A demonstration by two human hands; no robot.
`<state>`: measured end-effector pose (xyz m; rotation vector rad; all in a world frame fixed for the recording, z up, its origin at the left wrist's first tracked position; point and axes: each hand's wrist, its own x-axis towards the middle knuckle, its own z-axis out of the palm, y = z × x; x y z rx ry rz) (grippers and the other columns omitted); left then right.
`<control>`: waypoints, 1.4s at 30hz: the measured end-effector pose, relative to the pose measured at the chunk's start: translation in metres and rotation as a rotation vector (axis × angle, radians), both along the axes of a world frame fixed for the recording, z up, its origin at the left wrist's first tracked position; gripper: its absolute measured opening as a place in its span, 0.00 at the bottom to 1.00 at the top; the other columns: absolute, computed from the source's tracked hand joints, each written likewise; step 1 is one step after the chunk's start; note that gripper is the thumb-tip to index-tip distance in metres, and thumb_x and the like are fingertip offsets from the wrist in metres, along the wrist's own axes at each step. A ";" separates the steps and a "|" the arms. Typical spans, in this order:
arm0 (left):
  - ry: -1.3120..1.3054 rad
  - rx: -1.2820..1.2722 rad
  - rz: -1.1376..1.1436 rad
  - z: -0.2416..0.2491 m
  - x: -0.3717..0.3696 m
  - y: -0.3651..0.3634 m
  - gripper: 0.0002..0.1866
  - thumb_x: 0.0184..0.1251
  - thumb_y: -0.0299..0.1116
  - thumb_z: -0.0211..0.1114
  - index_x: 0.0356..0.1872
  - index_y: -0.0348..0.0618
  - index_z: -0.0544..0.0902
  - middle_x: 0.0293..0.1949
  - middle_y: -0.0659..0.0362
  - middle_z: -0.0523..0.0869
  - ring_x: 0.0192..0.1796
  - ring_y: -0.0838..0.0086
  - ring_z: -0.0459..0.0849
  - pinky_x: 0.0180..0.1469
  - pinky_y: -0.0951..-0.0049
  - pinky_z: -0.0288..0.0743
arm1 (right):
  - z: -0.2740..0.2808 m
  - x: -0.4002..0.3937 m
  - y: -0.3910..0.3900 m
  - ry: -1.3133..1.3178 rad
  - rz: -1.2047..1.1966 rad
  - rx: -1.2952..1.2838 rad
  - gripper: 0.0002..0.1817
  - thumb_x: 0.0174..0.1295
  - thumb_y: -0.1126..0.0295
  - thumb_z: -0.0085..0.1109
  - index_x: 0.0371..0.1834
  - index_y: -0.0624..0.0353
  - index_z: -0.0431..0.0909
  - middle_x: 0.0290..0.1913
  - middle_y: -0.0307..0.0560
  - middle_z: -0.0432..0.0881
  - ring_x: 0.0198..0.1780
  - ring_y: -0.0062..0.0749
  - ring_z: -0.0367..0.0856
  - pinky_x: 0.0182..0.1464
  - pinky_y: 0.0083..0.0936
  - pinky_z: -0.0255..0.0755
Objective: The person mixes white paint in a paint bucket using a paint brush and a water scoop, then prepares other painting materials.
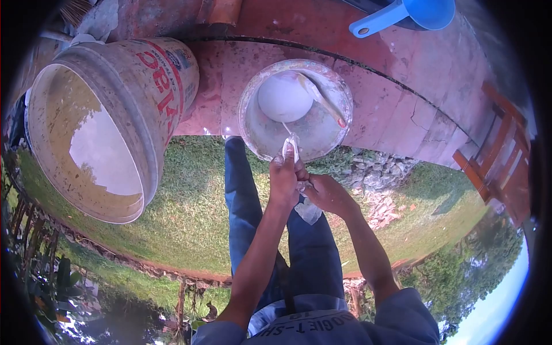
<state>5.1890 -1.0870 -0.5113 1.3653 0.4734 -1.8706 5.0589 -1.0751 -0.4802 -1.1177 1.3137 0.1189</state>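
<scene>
Left hand (284, 179) clenched around the neck of a clear plastic bag (308, 210), squeezing a thin white stream from its twisted tip (291, 147). Right hand (329, 194) closed on the same bag just beside, its slack end hanging below both fists. Directly under the tip, a small paint-smeared bucket (260, 133) on the red ledge (397, 98), white liquid and a stirring stick (323, 99) inside. Further left, a large tilted bucket (150, 86) holding water. Beyond, a blue scoop (406, 14).
</scene>
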 end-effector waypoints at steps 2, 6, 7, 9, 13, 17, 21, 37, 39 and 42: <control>0.008 -0.008 0.004 -0.003 0.001 0.003 0.11 0.79 0.38 0.50 0.39 0.41 0.73 0.19 0.68 0.61 0.19 0.82 0.58 0.21 0.75 0.56 | 0.000 0.000 -0.005 0.003 0.026 0.027 0.17 0.64 0.63 0.56 0.31 0.70 0.75 0.23 0.63 0.77 0.27 0.56 0.77 0.32 0.41 0.68; 0.100 -0.042 0.053 -0.007 0.004 0.002 0.20 0.80 0.48 0.44 0.47 0.40 0.74 0.20 0.65 0.65 0.22 0.78 0.66 0.25 0.73 0.64 | -0.016 -0.006 0.013 -0.067 -0.065 -0.001 0.14 0.68 0.66 0.54 0.41 0.69 0.77 0.27 0.57 0.80 0.29 0.40 0.81 0.36 0.35 0.71; 0.100 -0.041 0.053 -0.006 0.007 -0.001 0.20 0.80 0.48 0.44 0.47 0.40 0.74 0.20 0.65 0.65 0.22 0.78 0.66 0.25 0.73 0.64 | -0.014 -0.007 0.011 -0.067 -0.065 0.000 0.14 0.68 0.66 0.54 0.41 0.69 0.77 0.27 0.57 0.80 0.29 0.40 0.81 0.36 0.35 0.71; 0.299 -0.017 0.089 -0.003 0.015 -0.006 0.29 0.78 0.57 0.38 0.54 0.39 0.71 0.23 0.64 0.65 0.26 0.72 0.69 0.36 0.66 0.71 | -0.008 -0.009 0.004 -0.058 -0.068 0.074 0.14 0.69 0.66 0.53 0.46 0.69 0.76 0.29 0.54 0.81 0.32 0.30 0.79 0.37 0.32 0.71; 0.340 -0.053 0.035 -0.012 0.015 0.002 0.35 0.76 0.62 0.31 0.56 0.38 0.70 0.25 0.62 0.67 0.28 0.69 0.71 0.37 0.65 0.72 | -0.012 -0.007 0.012 -0.056 -0.149 0.028 0.20 0.69 0.58 0.54 0.36 0.70 0.77 0.24 0.59 0.78 0.25 0.47 0.77 0.33 0.38 0.70; 0.321 -0.099 0.066 -0.017 0.011 0.004 0.31 0.77 0.59 0.37 0.55 0.41 0.72 0.27 0.61 0.72 0.28 0.72 0.74 0.26 0.73 0.66 | -0.007 -0.002 0.006 -0.050 -0.186 0.085 0.18 0.69 0.61 0.55 0.36 0.71 0.77 0.22 0.57 0.77 0.23 0.42 0.75 0.32 0.34 0.69; 0.268 -0.112 0.033 -0.013 0.010 0.001 0.26 0.77 0.55 0.44 0.55 0.41 0.73 0.26 0.64 0.68 0.26 0.78 0.69 0.26 0.76 0.65 | -0.002 0.002 0.000 -0.021 -0.184 0.100 0.15 0.68 0.65 0.55 0.36 0.71 0.77 0.22 0.57 0.77 0.23 0.41 0.75 0.31 0.35 0.69; 0.132 -0.104 -0.042 -0.011 0.008 -0.003 0.16 0.79 0.45 0.49 0.38 0.42 0.72 0.21 0.69 0.60 0.21 0.82 0.58 0.27 0.76 0.62 | 0.006 0.011 -0.007 0.023 -0.045 -0.009 0.10 0.64 0.70 0.58 0.38 0.69 0.76 0.24 0.64 0.78 0.29 0.59 0.79 0.32 0.41 0.69; 0.118 -0.081 -0.049 -0.011 0.008 -0.003 0.15 0.79 0.43 0.50 0.35 0.43 0.72 0.21 0.69 0.61 0.21 0.82 0.58 0.26 0.75 0.61 | 0.005 0.011 -0.007 0.017 -0.035 -0.022 0.10 0.63 0.71 0.58 0.38 0.69 0.76 0.24 0.64 0.78 0.29 0.59 0.79 0.32 0.41 0.69; 0.133 -0.097 -0.049 -0.015 0.008 0.000 0.11 0.78 0.40 0.51 0.39 0.43 0.72 0.22 0.68 0.62 0.21 0.83 0.59 0.28 0.75 0.61 | 0.008 0.012 -0.011 0.031 -0.049 0.026 0.10 0.62 0.72 0.59 0.38 0.70 0.76 0.25 0.65 0.78 0.30 0.59 0.79 0.32 0.41 0.69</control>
